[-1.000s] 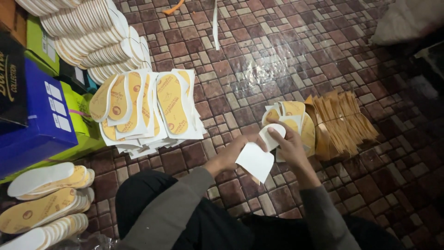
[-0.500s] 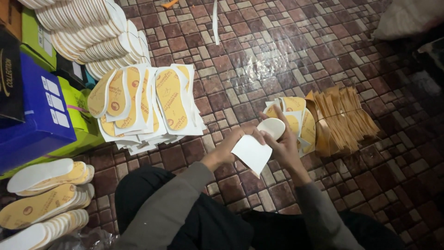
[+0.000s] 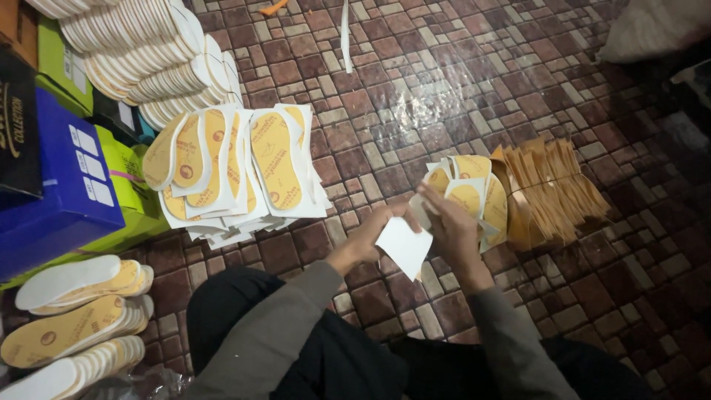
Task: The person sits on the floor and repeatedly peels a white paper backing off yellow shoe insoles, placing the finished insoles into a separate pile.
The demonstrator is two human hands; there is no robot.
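Note:
My left hand [image 3: 368, 235] and my right hand [image 3: 449, 226] meet over a white sheet [image 3: 404, 246] with a shoe insole on it, low above the tiled floor. The left hand pinches the sheet's upper left edge. The right hand grips its right end, where a rounded white insole tip shows. Just beyond the right hand lies a heap of yellow insole sheets [image 3: 474, 194]. A fanned pile of white sheets with yellow insoles [image 3: 244, 167] lies to the left of my hands.
A bundle of tan cut pieces [image 3: 552, 189] lies right of the heap. Stacked white and yellow insoles [image 3: 141, 59] fill the upper left, more insoles [image 3: 70, 311] lie at lower left. A blue box [image 3: 55, 192] and a green box [image 3: 133, 185] stand at left.
Both hands have kept hold of the white sheet and turned it a little; the round insole tip that stood above the sheet is now mostly covered by the right hand.

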